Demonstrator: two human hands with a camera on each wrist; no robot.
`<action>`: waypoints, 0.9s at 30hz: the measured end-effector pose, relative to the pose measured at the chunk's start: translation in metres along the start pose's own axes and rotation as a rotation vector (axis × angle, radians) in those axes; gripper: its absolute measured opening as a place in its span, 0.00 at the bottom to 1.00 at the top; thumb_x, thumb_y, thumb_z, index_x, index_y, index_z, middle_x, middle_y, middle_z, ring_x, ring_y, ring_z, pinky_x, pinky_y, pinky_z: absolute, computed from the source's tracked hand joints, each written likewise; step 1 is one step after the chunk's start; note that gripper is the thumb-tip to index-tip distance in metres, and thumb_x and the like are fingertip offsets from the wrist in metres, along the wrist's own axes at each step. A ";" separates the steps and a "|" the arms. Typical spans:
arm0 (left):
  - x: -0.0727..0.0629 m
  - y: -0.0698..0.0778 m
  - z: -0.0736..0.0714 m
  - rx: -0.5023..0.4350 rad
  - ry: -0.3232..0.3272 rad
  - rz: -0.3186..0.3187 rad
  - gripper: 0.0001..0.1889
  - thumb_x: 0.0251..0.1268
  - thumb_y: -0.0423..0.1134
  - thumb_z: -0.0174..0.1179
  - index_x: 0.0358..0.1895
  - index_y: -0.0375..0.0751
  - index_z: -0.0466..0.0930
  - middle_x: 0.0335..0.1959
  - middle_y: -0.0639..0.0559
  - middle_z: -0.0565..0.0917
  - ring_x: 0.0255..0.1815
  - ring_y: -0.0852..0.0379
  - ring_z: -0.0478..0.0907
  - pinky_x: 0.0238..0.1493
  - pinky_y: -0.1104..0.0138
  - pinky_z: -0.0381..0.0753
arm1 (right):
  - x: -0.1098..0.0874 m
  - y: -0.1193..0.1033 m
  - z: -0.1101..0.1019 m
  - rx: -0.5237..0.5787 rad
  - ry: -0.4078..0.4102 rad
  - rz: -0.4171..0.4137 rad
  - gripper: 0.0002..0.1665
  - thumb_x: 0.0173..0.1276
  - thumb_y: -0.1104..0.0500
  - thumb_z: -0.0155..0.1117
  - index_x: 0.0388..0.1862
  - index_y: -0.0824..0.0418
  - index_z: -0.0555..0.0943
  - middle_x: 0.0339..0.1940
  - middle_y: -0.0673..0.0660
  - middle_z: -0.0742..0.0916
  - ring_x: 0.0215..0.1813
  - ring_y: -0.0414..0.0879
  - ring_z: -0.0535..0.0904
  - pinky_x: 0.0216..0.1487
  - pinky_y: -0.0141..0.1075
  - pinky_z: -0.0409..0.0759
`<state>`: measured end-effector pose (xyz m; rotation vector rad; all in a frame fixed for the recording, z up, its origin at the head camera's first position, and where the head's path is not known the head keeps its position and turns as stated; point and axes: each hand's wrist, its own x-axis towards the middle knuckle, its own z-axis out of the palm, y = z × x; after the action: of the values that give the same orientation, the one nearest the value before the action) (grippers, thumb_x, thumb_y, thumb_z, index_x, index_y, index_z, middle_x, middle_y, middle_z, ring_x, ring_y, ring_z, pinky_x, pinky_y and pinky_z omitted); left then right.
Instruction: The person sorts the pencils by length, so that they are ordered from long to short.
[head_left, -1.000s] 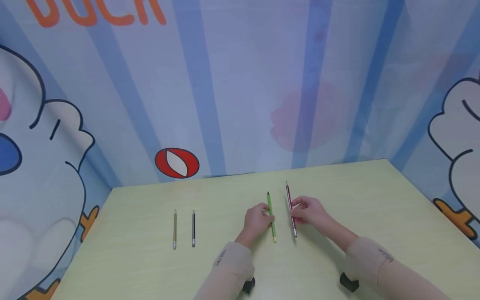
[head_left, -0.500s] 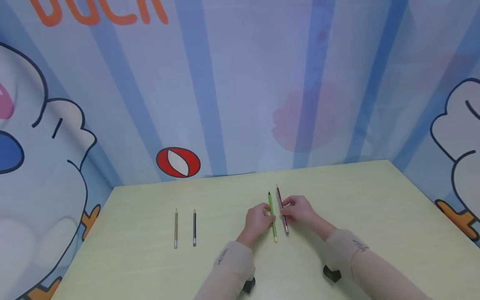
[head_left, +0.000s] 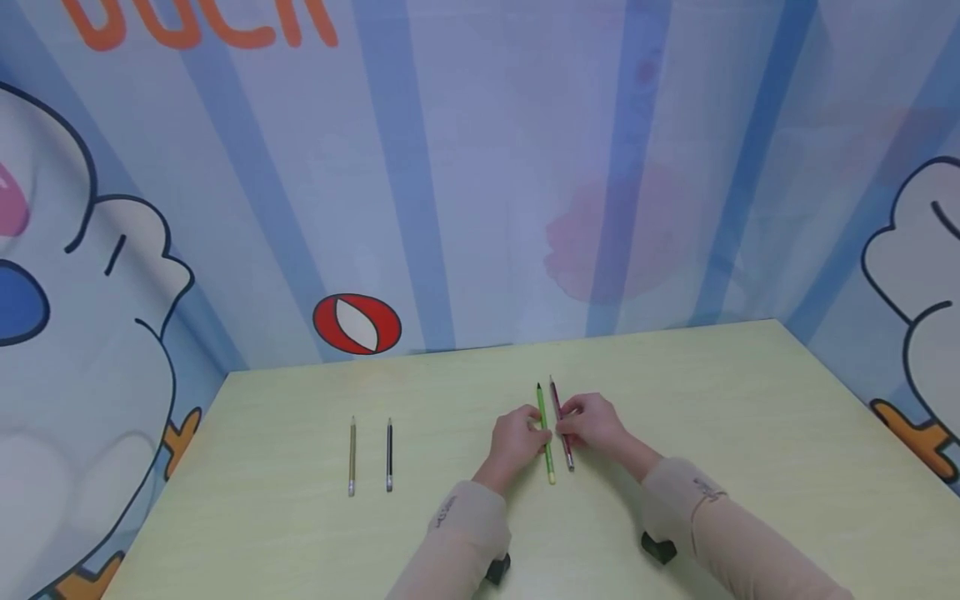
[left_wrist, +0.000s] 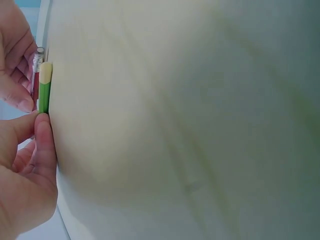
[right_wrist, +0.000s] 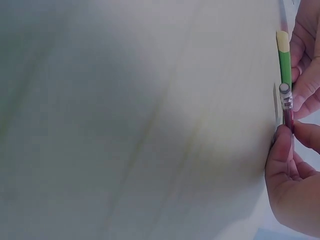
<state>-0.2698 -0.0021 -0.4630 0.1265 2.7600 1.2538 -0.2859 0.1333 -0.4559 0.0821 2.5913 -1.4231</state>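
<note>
A green pencil (head_left: 548, 458) with a yellow end lies on the pale table (head_left: 465, 550), pinched between thumb and fingers of my left hand (head_left: 517, 439). Just right of it, my right hand (head_left: 594, 422) pinches a dark red pencil (head_left: 567, 454) with a metal band and eraser. The two pencils stand side by side, a narrow gap between them in the head view, points away from me. In the left wrist view the green pencil's yellow end (left_wrist: 46, 72) sits beside the red pencil's eraser (left_wrist: 40, 51). The right wrist view shows that eraser (right_wrist: 285, 88) close up.
To the left, a gold-coloured pencil (head_left: 352, 454) and a black pencil (head_left: 389, 454) lie apart and roughly parallel, erasers towards me. A blue striped backdrop (head_left: 495, 167) with cartoon drawings rises behind the table and along both sides.
My right hand has brought the red pencil leftwards, close to the green one, and its tilt has changed slightly. The left hand has kept its grip on the green pencil in place.
</note>
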 end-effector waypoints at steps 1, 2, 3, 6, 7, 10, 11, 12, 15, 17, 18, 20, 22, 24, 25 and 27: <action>0.000 0.000 0.000 0.001 0.000 0.000 0.15 0.51 0.36 0.61 0.44 0.38 0.74 0.17 0.54 0.80 0.15 0.65 0.73 0.24 0.75 0.67 | 0.000 0.000 0.000 -0.007 0.000 -0.010 0.12 0.51 0.68 0.62 0.36 0.70 0.77 0.21 0.56 0.83 0.18 0.40 0.74 0.21 0.30 0.73; 0.000 0.001 0.000 0.003 -0.002 -0.001 0.15 0.51 0.37 0.61 0.44 0.38 0.74 0.17 0.54 0.80 0.15 0.65 0.73 0.24 0.75 0.67 | 0.000 -0.001 0.001 -0.016 0.003 -0.022 0.12 0.51 0.68 0.62 0.36 0.70 0.77 0.20 0.56 0.83 0.18 0.40 0.74 0.21 0.30 0.73; 0.000 0.001 0.000 0.005 -0.002 -0.002 0.15 0.51 0.37 0.61 0.44 0.38 0.74 0.17 0.55 0.80 0.15 0.65 0.73 0.23 0.75 0.67 | 0.000 -0.001 0.001 -0.030 0.006 -0.028 0.11 0.50 0.68 0.62 0.35 0.70 0.77 0.20 0.56 0.83 0.17 0.40 0.74 0.21 0.30 0.73; 0.000 0.002 -0.001 0.010 -0.003 -0.003 0.15 0.51 0.37 0.61 0.44 0.38 0.74 0.17 0.55 0.80 0.15 0.64 0.73 0.23 0.75 0.66 | -0.002 -0.004 0.003 -0.075 0.021 -0.040 0.10 0.49 0.68 0.62 0.34 0.70 0.77 0.20 0.56 0.83 0.17 0.39 0.74 0.21 0.29 0.73; 0.000 0.002 -0.001 0.011 -0.004 -0.005 0.16 0.51 0.37 0.61 0.44 0.38 0.74 0.17 0.55 0.80 0.15 0.64 0.73 0.23 0.75 0.66 | -0.002 -0.005 0.004 -0.101 0.028 -0.044 0.10 0.49 0.68 0.62 0.33 0.70 0.77 0.20 0.56 0.83 0.17 0.39 0.74 0.21 0.29 0.72; 0.000 0.002 -0.001 0.009 -0.010 -0.020 0.16 0.51 0.37 0.61 0.45 0.38 0.74 0.17 0.55 0.80 0.15 0.64 0.73 0.23 0.75 0.66 | -0.004 -0.008 0.005 -0.159 0.038 -0.049 0.10 0.49 0.68 0.62 0.33 0.70 0.77 0.22 0.57 0.83 0.18 0.39 0.74 0.21 0.29 0.72; -0.001 0.002 -0.001 0.008 -0.012 -0.025 0.16 0.51 0.37 0.61 0.45 0.38 0.74 0.17 0.55 0.79 0.15 0.64 0.73 0.23 0.75 0.66 | -0.005 -0.009 0.005 -0.174 0.038 -0.050 0.10 0.49 0.68 0.63 0.33 0.70 0.77 0.23 0.57 0.83 0.18 0.39 0.74 0.21 0.29 0.72; -0.001 0.002 -0.001 0.007 -0.013 -0.028 0.16 0.51 0.37 0.61 0.45 0.38 0.74 0.17 0.55 0.79 0.15 0.64 0.73 0.22 0.75 0.67 | -0.006 -0.010 0.005 -0.184 0.037 -0.047 0.11 0.49 0.68 0.63 0.33 0.70 0.77 0.24 0.58 0.82 0.18 0.39 0.74 0.21 0.28 0.72; -0.001 0.003 -0.001 0.003 -0.011 -0.031 0.16 0.51 0.37 0.61 0.45 0.38 0.74 0.17 0.55 0.79 0.15 0.64 0.72 0.22 0.75 0.66 | -0.006 -0.011 0.005 -0.192 0.028 -0.036 0.11 0.49 0.68 0.63 0.33 0.70 0.77 0.25 0.59 0.82 0.18 0.40 0.74 0.21 0.28 0.72; -0.001 0.003 -0.001 0.004 -0.006 -0.026 0.16 0.51 0.37 0.61 0.45 0.38 0.74 0.17 0.55 0.79 0.15 0.64 0.72 0.21 0.75 0.66 | -0.007 -0.010 0.005 -0.179 0.021 -0.030 0.11 0.49 0.68 0.63 0.33 0.70 0.77 0.25 0.59 0.82 0.18 0.40 0.75 0.21 0.28 0.72; -0.001 0.003 -0.001 0.005 -0.004 -0.025 0.16 0.51 0.37 0.61 0.45 0.38 0.74 0.17 0.55 0.79 0.15 0.64 0.72 0.21 0.75 0.66 | -0.007 -0.010 0.005 -0.168 0.019 -0.026 0.11 0.49 0.68 0.63 0.34 0.70 0.77 0.24 0.59 0.82 0.18 0.40 0.75 0.20 0.28 0.72; 0.000 0.002 0.000 0.009 -0.002 -0.023 0.16 0.51 0.37 0.61 0.44 0.38 0.74 0.17 0.55 0.79 0.15 0.64 0.72 0.21 0.75 0.66 | -0.007 -0.009 0.004 -0.151 0.014 -0.023 0.11 0.50 0.68 0.63 0.34 0.70 0.77 0.23 0.58 0.82 0.17 0.40 0.75 0.20 0.29 0.73; 0.000 0.002 0.000 0.016 0.001 -0.022 0.16 0.51 0.37 0.61 0.44 0.38 0.74 0.17 0.55 0.79 0.15 0.64 0.72 0.21 0.75 0.66 | -0.007 -0.007 0.003 -0.139 0.009 -0.022 0.12 0.50 0.68 0.63 0.35 0.70 0.77 0.22 0.57 0.82 0.17 0.40 0.75 0.20 0.29 0.73; 0.000 0.001 0.001 0.019 0.001 -0.026 0.16 0.51 0.37 0.62 0.44 0.38 0.74 0.17 0.55 0.78 0.15 0.64 0.72 0.21 0.75 0.66 | -0.007 -0.006 0.002 -0.137 0.002 -0.028 0.13 0.50 0.67 0.64 0.36 0.70 0.77 0.20 0.57 0.82 0.17 0.40 0.75 0.20 0.29 0.73; 0.000 0.001 0.001 0.020 0.000 -0.027 0.16 0.51 0.37 0.62 0.44 0.38 0.74 0.17 0.55 0.78 0.15 0.64 0.72 0.21 0.75 0.66 | -0.007 -0.005 0.002 -0.137 0.000 -0.032 0.13 0.50 0.67 0.64 0.36 0.70 0.77 0.20 0.56 0.82 0.16 0.40 0.75 0.20 0.29 0.73; 0.000 0.001 0.001 0.020 0.002 -0.024 0.16 0.51 0.37 0.62 0.44 0.38 0.74 0.17 0.55 0.78 0.15 0.64 0.72 0.21 0.75 0.66 | -0.007 -0.003 0.002 -0.130 -0.006 -0.040 0.13 0.50 0.67 0.64 0.37 0.70 0.77 0.18 0.56 0.82 0.16 0.40 0.75 0.20 0.30 0.74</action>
<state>-0.2698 -0.0007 -0.4626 0.0944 2.7675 1.2217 -0.2792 0.1303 -0.4529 0.0077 2.6866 -1.2613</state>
